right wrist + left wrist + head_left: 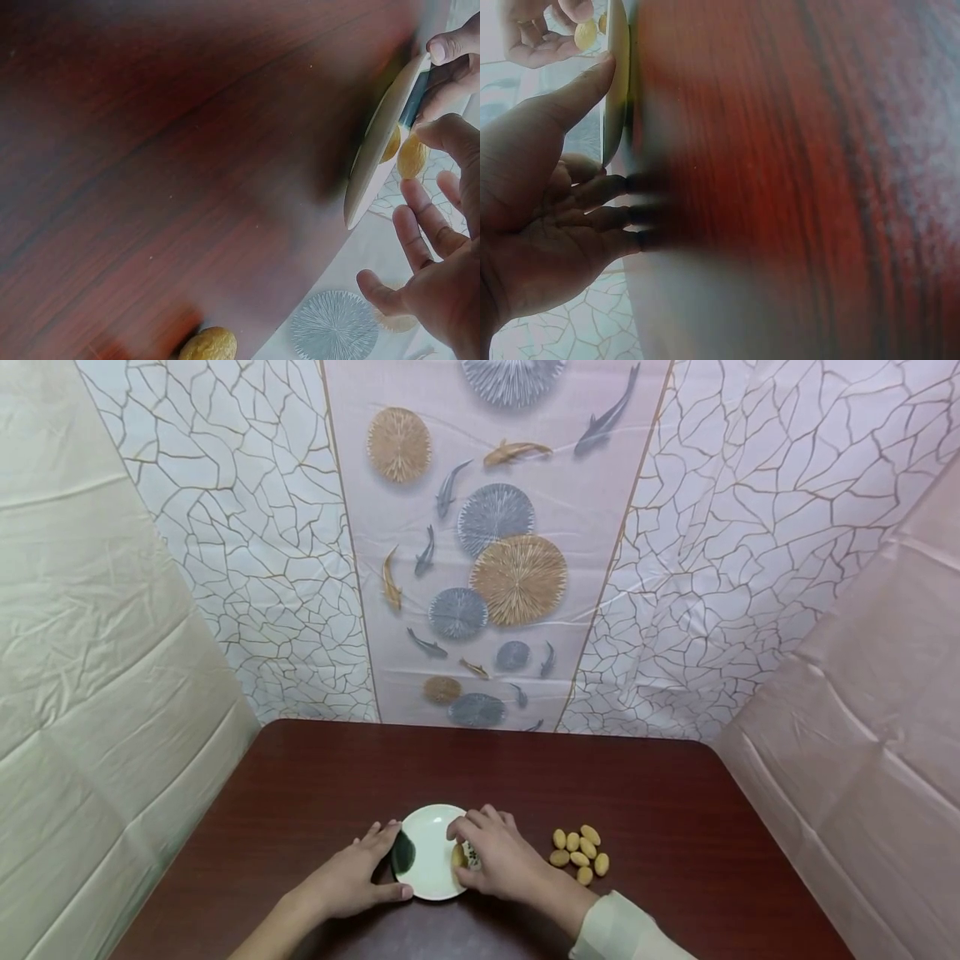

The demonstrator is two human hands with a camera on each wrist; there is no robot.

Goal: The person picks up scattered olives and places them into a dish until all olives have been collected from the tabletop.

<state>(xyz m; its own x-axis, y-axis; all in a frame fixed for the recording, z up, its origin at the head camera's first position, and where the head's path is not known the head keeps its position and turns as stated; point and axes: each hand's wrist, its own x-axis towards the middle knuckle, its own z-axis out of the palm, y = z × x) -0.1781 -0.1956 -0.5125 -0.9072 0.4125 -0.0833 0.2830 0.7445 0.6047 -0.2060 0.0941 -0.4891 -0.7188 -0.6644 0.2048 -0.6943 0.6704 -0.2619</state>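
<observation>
A round white plate (431, 852) with a dark green patch at its left lies on the dark red table. My left hand (352, 875) rests at the plate's left rim, thumb at the near edge and fingers spread along the far left side. Over the plate's right part, my right hand (504, 857) pinches a yellow oval fruit (412, 156) between thumb and fingertip. The other right fingers are spread apart. Between that fruit and the plate, a second yellow shape (391, 142) shows at the plate's surface, partly hidden by the rim.
Several yellow oval fruits (579, 852) lie grouped on the table (390, 768) to the right of my right hand. Behind the table hangs a patterned cloth (480, 635) with fish and round shapes. Plain cloth walls (862, 693) stand at both sides.
</observation>
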